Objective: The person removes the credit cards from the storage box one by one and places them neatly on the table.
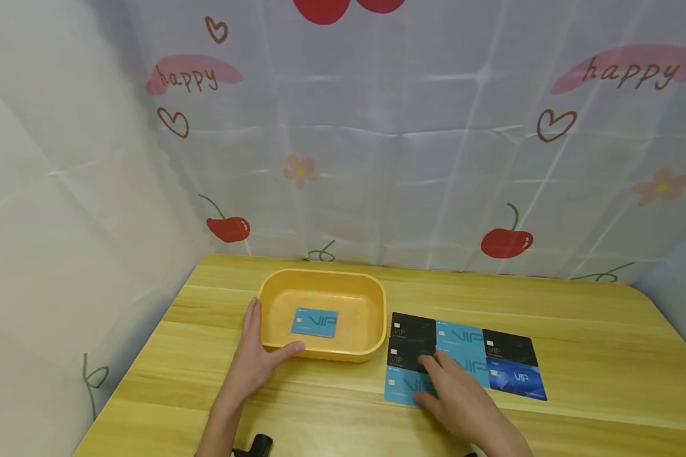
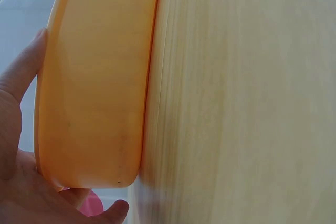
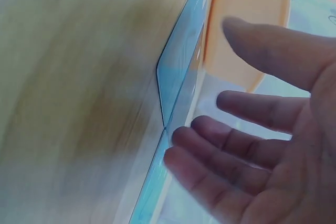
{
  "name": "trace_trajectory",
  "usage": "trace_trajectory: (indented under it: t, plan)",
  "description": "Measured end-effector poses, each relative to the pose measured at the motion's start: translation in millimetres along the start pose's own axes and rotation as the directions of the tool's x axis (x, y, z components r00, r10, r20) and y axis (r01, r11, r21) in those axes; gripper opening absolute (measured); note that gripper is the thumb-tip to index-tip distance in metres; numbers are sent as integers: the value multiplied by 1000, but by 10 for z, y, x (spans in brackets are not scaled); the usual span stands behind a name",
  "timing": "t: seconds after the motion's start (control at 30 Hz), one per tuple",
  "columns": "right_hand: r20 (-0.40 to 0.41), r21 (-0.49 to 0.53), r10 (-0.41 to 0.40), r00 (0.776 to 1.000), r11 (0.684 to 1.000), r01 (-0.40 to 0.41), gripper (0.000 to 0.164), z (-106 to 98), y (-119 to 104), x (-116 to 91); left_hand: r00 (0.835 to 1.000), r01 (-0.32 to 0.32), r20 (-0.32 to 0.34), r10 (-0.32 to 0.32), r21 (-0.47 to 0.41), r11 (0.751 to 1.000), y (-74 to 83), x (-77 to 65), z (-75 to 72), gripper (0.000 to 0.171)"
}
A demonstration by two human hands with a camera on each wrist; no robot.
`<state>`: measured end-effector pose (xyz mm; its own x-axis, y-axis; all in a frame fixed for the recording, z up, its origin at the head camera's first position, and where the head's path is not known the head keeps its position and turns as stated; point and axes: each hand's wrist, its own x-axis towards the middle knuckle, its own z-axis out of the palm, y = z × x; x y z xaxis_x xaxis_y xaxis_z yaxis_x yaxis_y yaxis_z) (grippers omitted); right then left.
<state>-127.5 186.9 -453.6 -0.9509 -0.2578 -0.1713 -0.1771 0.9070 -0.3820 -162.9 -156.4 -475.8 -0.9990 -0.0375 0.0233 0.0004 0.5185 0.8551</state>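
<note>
A light blue VIP card (image 1: 314,322) lies inside the yellow plastic tub (image 1: 324,353). My left hand (image 1: 257,358) spans the tub's near left corner, thumb against the front rim and straight fingers along the left side. In the left wrist view its thumb (image 2: 29,61) touches the rim. My right hand (image 1: 463,397) hovers over the left and middle columns of cards, fingers spread and slightly bent, holding nothing. Around it lie black cards (image 1: 403,351), a light blue card (image 1: 400,386), further light blue cards (image 1: 457,332) partly covered by the hand, and a dark blue card (image 1: 517,379).
The cards form a tight block on the wooden table (image 1: 600,355), right of the tub. Another black card (image 1: 509,346) is at the block's far right. A printed curtain (image 1: 400,190) hangs behind the table. A black object (image 1: 260,445) shows near my left wrist.
</note>
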Motion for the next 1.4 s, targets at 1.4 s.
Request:
trace_trajectory:
  t: [1.4]
  plan:
    - [-562,270,-89,822,920,285,54,-93,-229,-51,1000,7,3,-7,5,1000,26,-5,-7,124]
